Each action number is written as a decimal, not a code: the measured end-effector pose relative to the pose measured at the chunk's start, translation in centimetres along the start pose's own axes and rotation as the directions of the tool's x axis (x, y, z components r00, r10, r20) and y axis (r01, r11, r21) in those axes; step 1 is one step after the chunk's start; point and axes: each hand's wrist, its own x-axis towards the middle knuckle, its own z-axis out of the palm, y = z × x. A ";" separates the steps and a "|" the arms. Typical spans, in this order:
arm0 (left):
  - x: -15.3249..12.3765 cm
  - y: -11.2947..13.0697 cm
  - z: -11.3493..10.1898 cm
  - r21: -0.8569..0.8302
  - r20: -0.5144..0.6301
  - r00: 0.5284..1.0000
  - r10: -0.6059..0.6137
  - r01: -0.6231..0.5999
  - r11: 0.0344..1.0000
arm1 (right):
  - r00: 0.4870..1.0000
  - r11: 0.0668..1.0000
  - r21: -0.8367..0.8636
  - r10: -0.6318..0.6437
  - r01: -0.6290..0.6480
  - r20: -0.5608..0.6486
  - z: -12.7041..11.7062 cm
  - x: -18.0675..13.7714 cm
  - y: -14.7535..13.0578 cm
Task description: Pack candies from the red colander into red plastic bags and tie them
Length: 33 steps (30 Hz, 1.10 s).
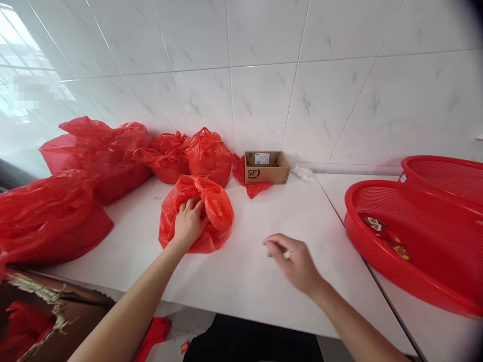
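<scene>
My left hand rests on top of a small filled red plastic bag in the middle of the white table. Its fingers curl into the bag's crumpled top. My right hand hovers over the bare table to the right of the bag, blurred by motion. Its thumb and fingers are pinched together, and a small white speck shows at the fingers; I cannot make out what it is.
Several more filled red bags lie at the back left. A small open cardboard box stands against the tiled wall. Two red mesh baskets sit at the right, the nearer one holding a few red packets. A torn cardboard box is at lower left.
</scene>
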 end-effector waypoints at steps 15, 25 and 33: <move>0.0 -1.3 0.8 0.034 -0.036 0.998 -0.050 0.051 0.998 | 0.976 0.941 0.258 0.216 -0.218 0.038 0.3 9.9 2.2; -0.2 1.4 -5.4 -0.167 -0.053 0.997 -0.058 0.048 0.985 | 0.912 0.818 0.507 0.387 -0.272 -0.135 -6.7 3.2 1.4; -1.6 9.8 -5.7 -0.690 -0.044 0.959 0.279 -0.232 0.686 | 0.998 0.996 0.077 -0.032 0.035 -0.045 -4.9 0.9 0.1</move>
